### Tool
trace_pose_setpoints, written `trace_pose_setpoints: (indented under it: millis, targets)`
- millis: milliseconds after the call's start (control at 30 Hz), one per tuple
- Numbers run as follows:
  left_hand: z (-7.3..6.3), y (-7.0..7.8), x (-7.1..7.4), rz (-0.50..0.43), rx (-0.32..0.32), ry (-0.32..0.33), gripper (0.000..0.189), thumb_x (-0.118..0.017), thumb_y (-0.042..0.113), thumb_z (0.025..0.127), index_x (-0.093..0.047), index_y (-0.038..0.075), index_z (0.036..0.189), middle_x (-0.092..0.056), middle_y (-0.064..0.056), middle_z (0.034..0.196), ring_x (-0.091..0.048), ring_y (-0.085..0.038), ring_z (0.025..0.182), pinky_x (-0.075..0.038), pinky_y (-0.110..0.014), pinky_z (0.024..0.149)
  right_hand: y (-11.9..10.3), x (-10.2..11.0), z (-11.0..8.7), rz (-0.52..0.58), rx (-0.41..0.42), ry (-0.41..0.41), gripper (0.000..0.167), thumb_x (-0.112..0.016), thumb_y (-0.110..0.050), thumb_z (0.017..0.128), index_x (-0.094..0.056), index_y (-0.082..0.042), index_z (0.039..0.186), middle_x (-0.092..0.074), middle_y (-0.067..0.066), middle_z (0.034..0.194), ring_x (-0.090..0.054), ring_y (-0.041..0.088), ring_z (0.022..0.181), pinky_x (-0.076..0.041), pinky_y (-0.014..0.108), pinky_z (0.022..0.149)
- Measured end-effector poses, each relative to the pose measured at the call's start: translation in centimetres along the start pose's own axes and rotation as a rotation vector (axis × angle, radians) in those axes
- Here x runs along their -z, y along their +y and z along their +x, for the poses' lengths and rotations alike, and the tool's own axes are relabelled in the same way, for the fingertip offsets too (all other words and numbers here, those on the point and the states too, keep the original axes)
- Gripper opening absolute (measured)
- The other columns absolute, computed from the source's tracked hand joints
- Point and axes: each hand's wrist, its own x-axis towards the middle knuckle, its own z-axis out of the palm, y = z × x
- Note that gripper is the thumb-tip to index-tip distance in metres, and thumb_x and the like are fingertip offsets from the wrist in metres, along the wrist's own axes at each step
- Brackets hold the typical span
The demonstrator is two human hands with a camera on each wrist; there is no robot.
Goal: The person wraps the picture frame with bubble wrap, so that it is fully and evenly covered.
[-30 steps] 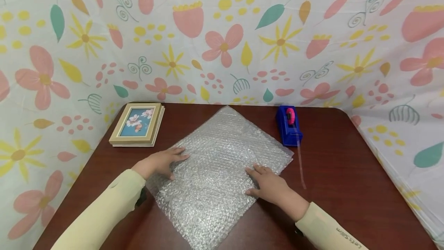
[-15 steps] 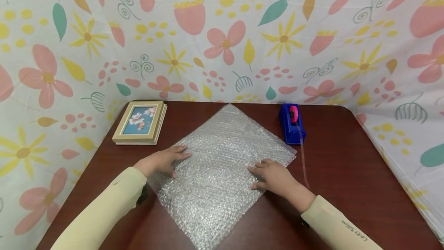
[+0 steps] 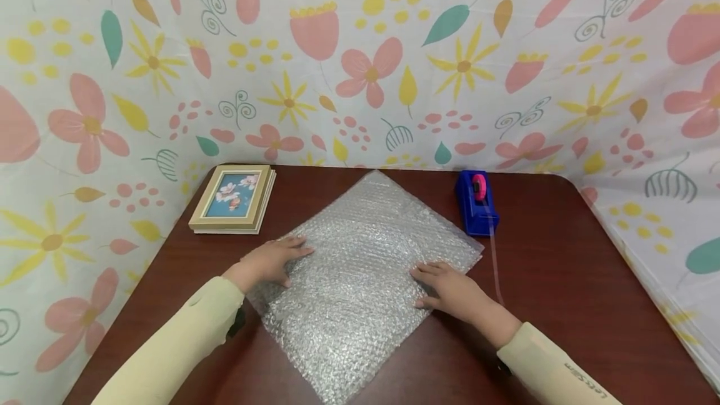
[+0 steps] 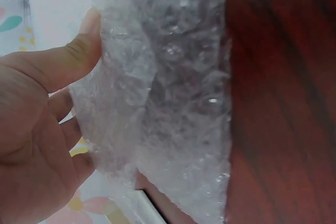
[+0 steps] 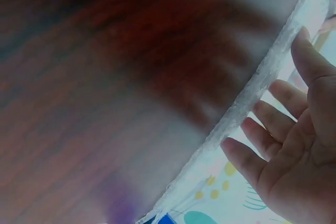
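Observation:
A sheet of bubble wrap (image 3: pixel 354 280) lies flat on the table, turned so one corner points at the back wall and one toward the front. On its left edge rests my left hand (image 3: pixel 272 261), fingers spread and fairly straight. In the left wrist view the thumb of the left hand (image 4: pixel 47 93) lies along the wrap (image 4: pixel 178 98), whose layers show at the edge. My right hand (image 3: pixel 450 289) rests its extended fingertips on the right edge of the sheet. The right wrist view shows the right hand (image 5: pixel 294 140) with fingers apart, tips at the wrap's edge (image 5: pixel 236 108).
At the back left lie stacked picture frames (image 3: pixel 233 199), the top one with a flower picture. A blue tape dispenser (image 3: pixel 475 205) with a pink roll stands at the back right, a clear tape strip (image 3: pixel 495 267) trailing forward onto the brown table (image 3: pixel 568 286). A floral cloth (image 3: pixel 360 49) hangs behind.
The whole head view has shifted slightly. My right hand has slid a little rightward along the wrap's edge; the left hand and the bubble wrap stay nearly as they were.

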Motion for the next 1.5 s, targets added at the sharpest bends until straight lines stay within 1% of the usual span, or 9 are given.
trace_pose_setpoints:
  millis: [200, 400, 567, 733, 1000, 1133, 1233, 1367, 1500]
  targets:
    - [-0.3, 0.0, -0.1, -0.076, 0.015, 0.004, 0.085, -0.083, 0.011, 0.080, -0.045, 0.015, 0.156, -0.029, -0.017, 0.169, -0.028, -0.044, 0.156, -0.028, -0.065, 0.123, 0.0, -0.2, 0.1, -0.022, 0.009, 0.023, 0.065, -0.076, -0.040, 0.088, -0.062, -0.004, 0.140, -0.058, 0.022, 0.147, -0.054, 0.045, 0.136, -0.049, 0.058, 0.108]
    - [0.1, -0.6, 0.2, -0.117, 0.001, -0.056, 0.086, -0.081, 0.010, 0.082, -0.041, 0.013, 0.158, -0.023, -0.019, 0.171, -0.021, -0.045, 0.157, -0.032, -0.060, 0.123, 0.0, -0.2, 0.2, 0.005, -0.002, 0.000, 0.065, -0.074, -0.039, 0.090, -0.060, -0.004, 0.143, -0.057, 0.022, 0.149, -0.053, 0.045, 0.138, -0.046, 0.059, 0.111]
    - [0.1, -0.7, 0.6, -0.084, 0.002, -0.110, 0.087, -0.080, 0.013, 0.085, -0.036, 0.013, 0.160, -0.018, -0.020, 0.171, -0.016, -0.047, 0.158, -0.024, -0.068, 0.124, 0.0, -0.2, 0.5, 0.015, 0.014, -0.008, 0.065, -0.073, -0.041, 0.091, -0.059, -0.005, 0.143, -0.057, 0.021, 0.149, -0.053, 0.043, 0.138, -0.045, 0.058, 0.112]
    - [0.2, -1.1, 0.6, -0.126, -0.016, -0.127, 0.088, -0.079, 0.011, 0.087, -0.032, 0.010, 0.161, -0.013, -0.023, 0.172, -0.009, -0.050, 0.158, -0.014, -0.072, 0.124, 0.0, 0.1, 0.5, 0.023, 0.007, -0.017, 0.065, -0.073, -0.040, 0.092, -0.058, -0.005, 0.145, -0.056, 0.021, 0.150, -0.052, 0.044, 0.139, -0.045, 0.059, 0.113]
    - [-0.3, -1.7, -0.1, -0.084, -0.011, 0.042, 0.078, -0.083, 0.023, 0.084, -0.049, 0.012, 0.153, -0.034, -0.017, 0.167, -0.031, -0.042, 0.155, -0.040, -0.059, 0.118, 0.1, 0.4, 0.3, 0.017, -0.009, -0.011, 0.065, -0.075, -0.040, 0.090, -0.060, -0.005, 0.143, -0.057, 0.022, 0.149, -0.053, 0.045, 0.138, -0.048, 0.060, 0.109]
    - [-1.2, -1.9, -0.7, -0.020, -0.012, 0.115, 0.066, -0.080, 0.027, 0.088, -0.055, 0.011, 0.148, -0.045, -0.019, 0.160, -0.042, -0.041, 0.149, -0.045, -0.056, 0.114, 0.0, 0.5, 0.3, 0.045, -0.010, -0.019, 0.066, -0.077, -0.041, 0.088, -0.061, -0.005, 0.141, -0.057, 0.022, 0.147, -0.053, 0.046, 0.136, -0.048, 0.061, 0.108]
    - [-1.9, -2.2, -1.0, 0.007, -0.029, 0.208, 0.051, -0.075, 0.023, 0.093, -0.063, 0.010, 0.141, -0.056, -0.018, 0.151, -0.054, -0.038, 0.140, -0.050, -0.054, 0.110, -0.1, 0.9, 0.5, 0.067, -0.009, -0.028, 0.065, -0.080, -0.039, 0.087, -0.063, -0.005, 0.138, -0.058, 0.023, 0.145, -0.054, 0.046, 0.135, -0.049, 0.061, 0.107]
    - [-2.9, -2.9, -0.8, -0.061, -0.010, 0.325, 0.034, -0.066, 0.018, 0.099, -0.070, 0.007, 0.131, -0.071, -0.015, 0.133, -0.068, -0.034, 0.121, -0.057, -0.051, 0.099, -0.1, 1.3, 1.1, 0.079, 0.007, -0.024, 0.055, -0.081, -0.034, 0.087, -0.067, -0.004, 0.131, -0.064, 0.022, 0.136, -0.059, 0.044, 0.128, -0.051, 0.059, 0.104]
    - [-4.1, -3.8, -0.1, -0.194, 0.047, 0.385, 0.029, -0.063, 0.017, 0.101, -0.071, 0.004, 0.126, -0.075, -0.016, 0.121, -0.072, -0.034, 0.108, -0.059, -0.051, 0.090, -0.3, 1.7, 2.0, 0.113, 0.037, 0.020, 0.042, -0.074, -0.027, 0.093, -0.069, 0.000, 0.124, -0.070, 0.020, 0.126, -0.064, 0.041, 0.120, -0.053, 0.056, 0.102]
